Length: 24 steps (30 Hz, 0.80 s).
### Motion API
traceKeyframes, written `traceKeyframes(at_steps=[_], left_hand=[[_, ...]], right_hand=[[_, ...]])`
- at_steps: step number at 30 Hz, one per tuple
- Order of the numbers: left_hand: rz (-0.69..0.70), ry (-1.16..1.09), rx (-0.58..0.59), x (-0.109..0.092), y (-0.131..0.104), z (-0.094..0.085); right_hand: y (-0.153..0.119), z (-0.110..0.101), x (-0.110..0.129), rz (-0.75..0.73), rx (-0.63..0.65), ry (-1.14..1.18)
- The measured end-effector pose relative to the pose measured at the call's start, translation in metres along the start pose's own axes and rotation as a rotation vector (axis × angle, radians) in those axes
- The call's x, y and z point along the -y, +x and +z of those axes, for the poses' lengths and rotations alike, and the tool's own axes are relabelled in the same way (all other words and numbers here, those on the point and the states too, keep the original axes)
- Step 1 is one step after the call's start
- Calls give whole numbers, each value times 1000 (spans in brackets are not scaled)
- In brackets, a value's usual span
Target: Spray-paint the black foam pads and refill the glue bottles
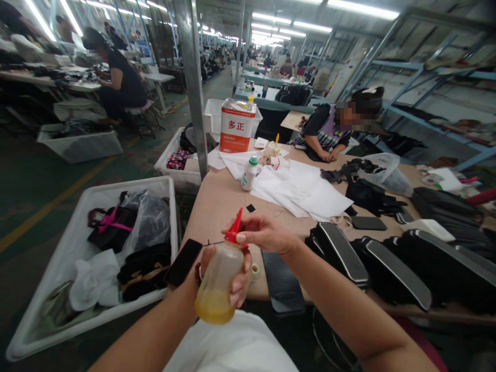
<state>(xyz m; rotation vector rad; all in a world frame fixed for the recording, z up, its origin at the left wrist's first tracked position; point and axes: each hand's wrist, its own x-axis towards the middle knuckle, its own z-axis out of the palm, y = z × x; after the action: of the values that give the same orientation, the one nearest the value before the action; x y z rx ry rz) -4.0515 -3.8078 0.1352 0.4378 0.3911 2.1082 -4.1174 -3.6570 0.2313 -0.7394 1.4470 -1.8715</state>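
Observation:
A translucent squeeze bottle [219, 289] with yellow liquid at its bottom is held over the table's front edge, tilted slightly. My left hand [241, 281] wraps round its body. At the top, my right hand [263, 232] has its fingers closed on the red nozzle cap [233, 233]. Whether the cap is loose or seated I cannot tell. Just beyond the left wrist lies a black phone [185, 262]. A small roll of tape [254, 271] sits beside the left hand, and a dark flat panel [282, 284] lies under the right forearm.
White sheets [302, 188], a white bottle with a green cap [250, 173] and a red-and-white tin [237, 126] stand farther back. Stacks of black pieces [343, 253] line the right. A white bin [91, 191] and a metal post [194, 88] are left. A co-worker [325, 129] sits opposite.

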Motion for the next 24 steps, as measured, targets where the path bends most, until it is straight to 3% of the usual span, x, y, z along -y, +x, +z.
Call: traceKeyframes(at_steps=[5, 10, 14, 19, 24], left_hand=[[-17, 76, -103, -7, -7, -13], [-42, 357, -307, -36, -11, -3], [61, 699, -541, -45, -10, 3], [174, 1224, -845, -40, -9, 5], [92, 1386, -988, -40, -12, 4]], right_hand=[[4, 0, -14, 3, -55, -11], [10, -5, -29, 79, -246, 25], [9, -8, -42, 61, -380, -237], [9, -2, -63, 106, -576, -541], [10, 0, -71, 83, -564, -610]])
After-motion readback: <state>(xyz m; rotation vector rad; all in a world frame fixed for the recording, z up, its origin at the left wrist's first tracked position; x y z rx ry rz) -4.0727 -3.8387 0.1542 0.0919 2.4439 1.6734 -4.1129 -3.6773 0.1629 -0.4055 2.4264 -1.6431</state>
